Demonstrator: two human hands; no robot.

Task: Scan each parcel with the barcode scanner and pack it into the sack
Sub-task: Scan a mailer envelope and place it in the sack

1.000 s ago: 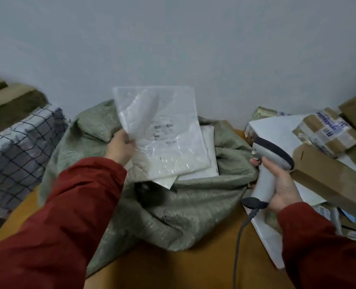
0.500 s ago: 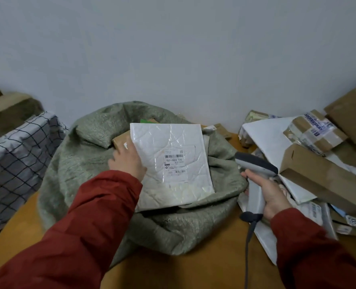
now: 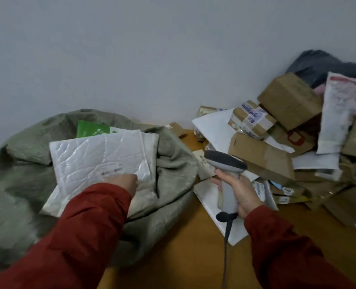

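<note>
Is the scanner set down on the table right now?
No, the right hand grips the scanner by its handle, holding its head raised beside the sack.

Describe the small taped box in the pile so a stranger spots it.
Look at the parcel heap by the wall, right of the green sack. At its left edge, on a white mailer, sits the small cardboard box. Unlike the plain brown cartons around it, it wears white tape printed in blue.

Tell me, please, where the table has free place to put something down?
Bare tabletop lies in front, between the green sack and the flat white mailer under the right hand. The right side is crowded with the parcel pile.
</note>
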